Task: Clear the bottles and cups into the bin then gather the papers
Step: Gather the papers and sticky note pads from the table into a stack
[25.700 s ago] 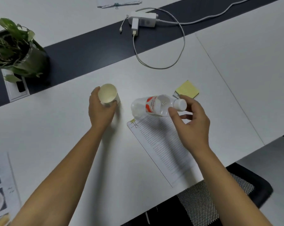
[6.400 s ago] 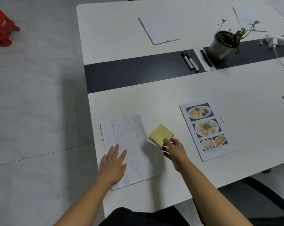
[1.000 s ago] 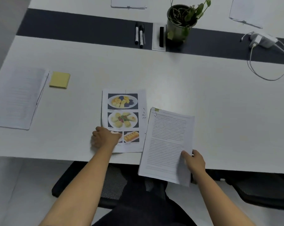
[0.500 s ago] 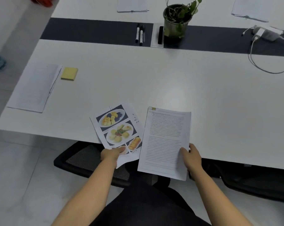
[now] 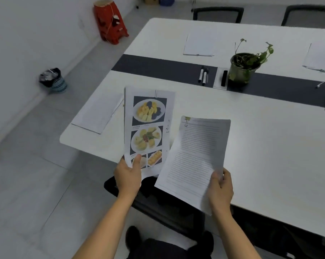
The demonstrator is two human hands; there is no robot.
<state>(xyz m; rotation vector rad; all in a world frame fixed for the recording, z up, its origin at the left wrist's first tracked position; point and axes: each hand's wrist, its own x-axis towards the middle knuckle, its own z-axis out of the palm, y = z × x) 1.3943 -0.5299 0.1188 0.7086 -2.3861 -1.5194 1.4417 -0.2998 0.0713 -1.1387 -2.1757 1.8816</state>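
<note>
Both sheets have come up off the tabletop since half a second ago, and my view has swung left so the floor and wall now show. My left hand (image 5: 128, 176) pinches the bottom edge of the glossy white page printed with three food photographs (image 5: 148, 128), thumb on top, holding it nearly upright. My right hand (image 5: 220, 191) grips the lower right corner of the clipped sheaf of text-printed white paper (image 5: 197, 157), thumb on the face, fingers behind it. The two papers sit side by side, edges touching or overlapping near the middle; I cannot tell which.

That leaves merging them into one stack, I judge, then collecting the rest: a white paper bundle (image 5: 98, 113) at ten o'clock on the white table (image 5: 270, 146), another white sheet (image 5: 199, 43) at twelve, and a third (image 5: 320, 57) at two, cut off by the frame.

No bottles or cups remain in sight. A small bin lined with a black bag (image 5: 52, 80) stands at ten o'clock by the wall; its contents are too small to read.
</note>
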